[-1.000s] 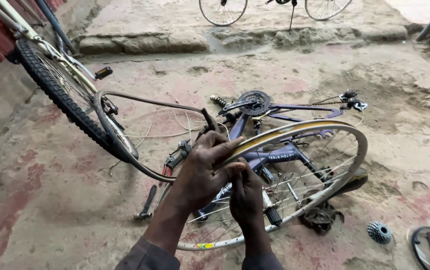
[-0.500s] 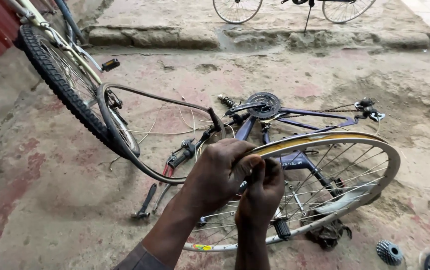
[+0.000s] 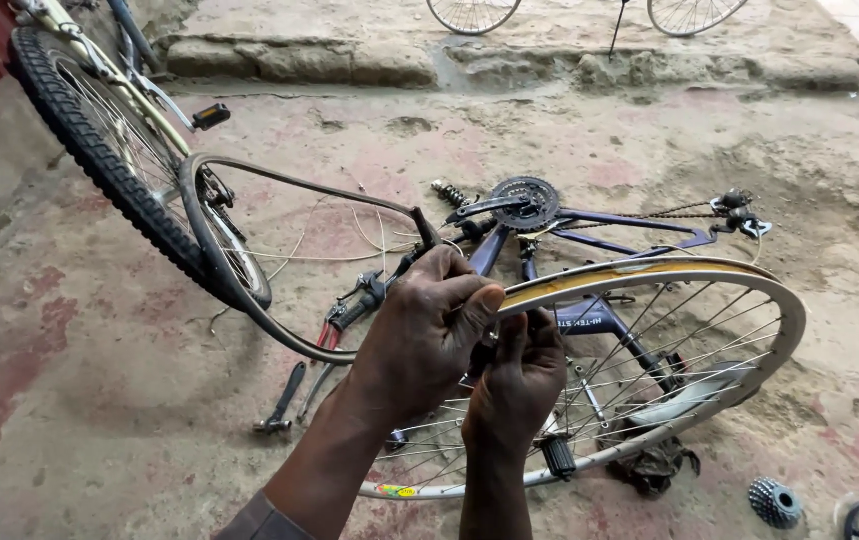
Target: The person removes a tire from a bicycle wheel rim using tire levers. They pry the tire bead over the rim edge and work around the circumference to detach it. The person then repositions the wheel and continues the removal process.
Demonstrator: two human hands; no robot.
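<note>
Both hands meet at the near top edge of a bare rim, which stands tilted on the dirt ground with its spokes fanning out below. The left hand is clenched over the rim's edge, fingers curled down across the yellowish rim tape, thumb tip pressed on the metal. The right hand sits just below and touching it, fingers folded tight around something small at the rim; what it pinches is hidden by the knuckles. A black inner tube loops out to the left from under the left hand, arching up and back down, its free curve near a tyre of a second bike leaning at the upper left. Behind the rim lies a purple frame, on its side, with chainring and derailleur showing. A tool with a dark handle lies on the ground left of the wrists. A rag lies under the rim's low edge, and a cassette rests at the lower right. Two more wheels stand beyond a stone kerb at the top
</note>
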